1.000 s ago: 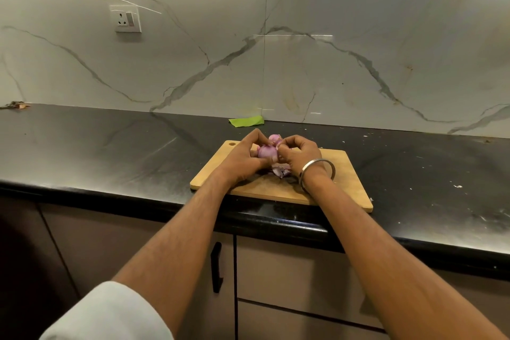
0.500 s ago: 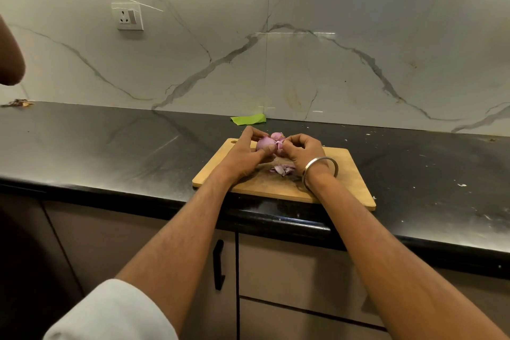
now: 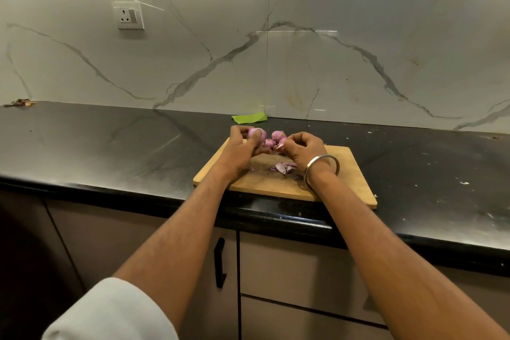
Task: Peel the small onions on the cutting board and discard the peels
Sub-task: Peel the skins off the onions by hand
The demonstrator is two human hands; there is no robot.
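Small onion [image 3: 256, 134] in left hand's [image 3: 244, 149] grip, right hand [image 3: 302, 148] pinching a peel [image 3: 280, 145] — cutting board [image 3: 345, 176] beneath

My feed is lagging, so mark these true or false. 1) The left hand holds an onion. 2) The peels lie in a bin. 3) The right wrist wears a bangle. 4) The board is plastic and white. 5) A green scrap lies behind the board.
1) The left hand holds an onion: true.
2) False: the peels lie on the board.
3) The right wrist wears a bangle: true.
4) False: the board is wooden and tan.
5) A green scrap lies behind the board, by the wall: true.
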